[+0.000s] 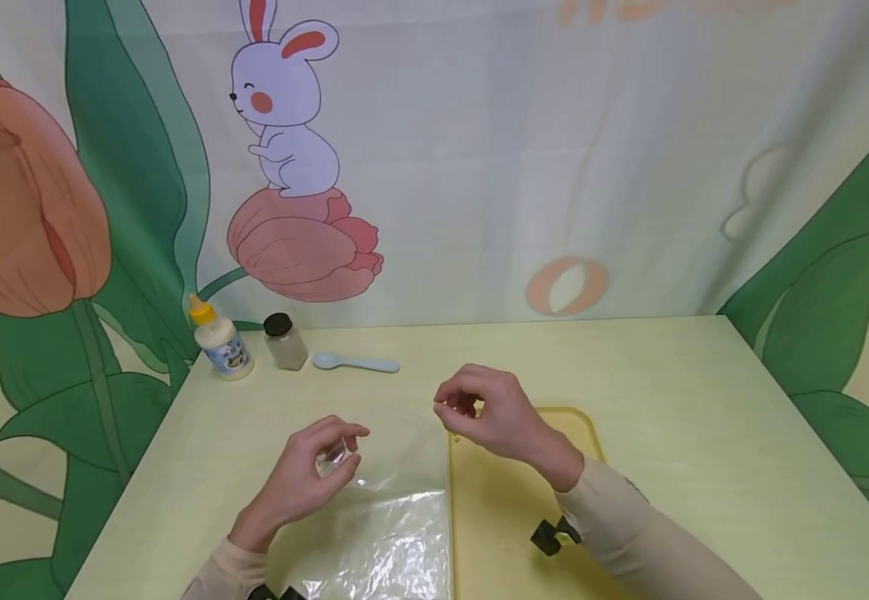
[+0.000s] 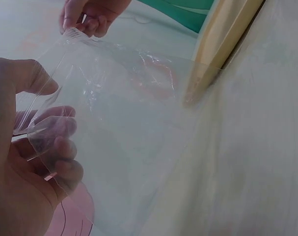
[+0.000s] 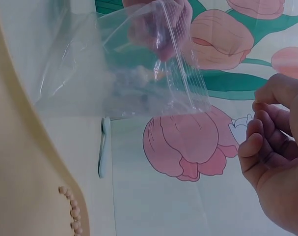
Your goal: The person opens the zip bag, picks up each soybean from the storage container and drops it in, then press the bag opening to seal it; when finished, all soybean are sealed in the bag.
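Observation:
My left hand holds a clear zip-top bag near its mouth, thumb apart from the curled fingers. In the left wrist view the film of the bag lies over some of those fingers. My right hand is raised over the far left corner of a yellow tray, thumb and forefinger brought together. Seen from the right wrist, this hand stands a little apart from the bag's zip edge; I cannot tell whether its fingertips pinch something small. Several small tan beads lie along the tray's edge.
At the back left stand a glue bottle with a yellow tip and a small jar with a black lid. Beside them lies a light blue spoon. A printed curtain hangs behind the table.

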Motion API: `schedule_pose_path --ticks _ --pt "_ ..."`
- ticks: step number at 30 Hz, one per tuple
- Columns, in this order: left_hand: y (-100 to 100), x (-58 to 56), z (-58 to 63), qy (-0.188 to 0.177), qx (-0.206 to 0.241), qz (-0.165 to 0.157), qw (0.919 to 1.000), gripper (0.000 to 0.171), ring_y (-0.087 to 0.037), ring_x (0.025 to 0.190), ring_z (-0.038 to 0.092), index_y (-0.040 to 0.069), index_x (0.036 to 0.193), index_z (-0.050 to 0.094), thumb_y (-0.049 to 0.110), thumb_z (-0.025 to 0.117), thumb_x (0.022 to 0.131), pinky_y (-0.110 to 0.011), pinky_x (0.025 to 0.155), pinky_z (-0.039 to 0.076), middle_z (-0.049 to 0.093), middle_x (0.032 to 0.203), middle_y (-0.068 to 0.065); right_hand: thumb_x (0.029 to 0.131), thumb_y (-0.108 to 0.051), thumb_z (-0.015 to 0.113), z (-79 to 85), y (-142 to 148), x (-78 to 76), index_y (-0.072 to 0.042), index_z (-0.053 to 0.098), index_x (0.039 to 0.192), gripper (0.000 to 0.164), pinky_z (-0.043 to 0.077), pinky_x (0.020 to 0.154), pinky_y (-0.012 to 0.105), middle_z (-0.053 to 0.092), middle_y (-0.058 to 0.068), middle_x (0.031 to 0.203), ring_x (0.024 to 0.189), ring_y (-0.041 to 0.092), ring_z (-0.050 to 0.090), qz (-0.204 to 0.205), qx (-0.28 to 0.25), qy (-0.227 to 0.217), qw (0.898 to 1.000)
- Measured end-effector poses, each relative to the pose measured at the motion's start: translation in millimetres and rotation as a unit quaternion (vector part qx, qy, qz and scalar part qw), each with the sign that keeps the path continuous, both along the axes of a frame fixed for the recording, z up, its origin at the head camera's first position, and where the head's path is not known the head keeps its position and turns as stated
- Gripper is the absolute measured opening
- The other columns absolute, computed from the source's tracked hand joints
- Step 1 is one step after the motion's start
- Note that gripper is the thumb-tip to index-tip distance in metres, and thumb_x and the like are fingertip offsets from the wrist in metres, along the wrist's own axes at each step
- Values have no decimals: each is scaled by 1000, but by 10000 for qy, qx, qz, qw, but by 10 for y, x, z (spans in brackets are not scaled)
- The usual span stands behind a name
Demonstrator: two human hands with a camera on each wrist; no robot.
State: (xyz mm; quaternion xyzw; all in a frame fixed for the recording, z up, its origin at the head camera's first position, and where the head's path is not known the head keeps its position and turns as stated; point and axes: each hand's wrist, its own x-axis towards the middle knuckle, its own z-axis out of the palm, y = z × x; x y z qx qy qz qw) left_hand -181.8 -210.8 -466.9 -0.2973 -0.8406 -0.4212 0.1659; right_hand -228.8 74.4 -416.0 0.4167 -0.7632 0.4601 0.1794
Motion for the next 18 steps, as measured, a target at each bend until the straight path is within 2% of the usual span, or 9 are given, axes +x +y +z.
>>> schedule_pose_path --ticks 8,18 --pt "-1 11 -23 -86 29 44 9999 34 -5 69 51 19 107 69 0 70 79 -23 62 46 58 84 12 77 1 74 4 -158 24 -9 70 84 13 49 53 25 63 2 74 61 14 56 276 -138 328 9990" --pt "17 19 -8 -220 -9 72 9997 34 -5 69 51 21 107 69 0 69 80 -25 61 46 57 84 12 82 -5 73 28 -267 27 -10 71 87 8 48 56 19 62 -1 76 64 9 54 401 -36 383 9985"
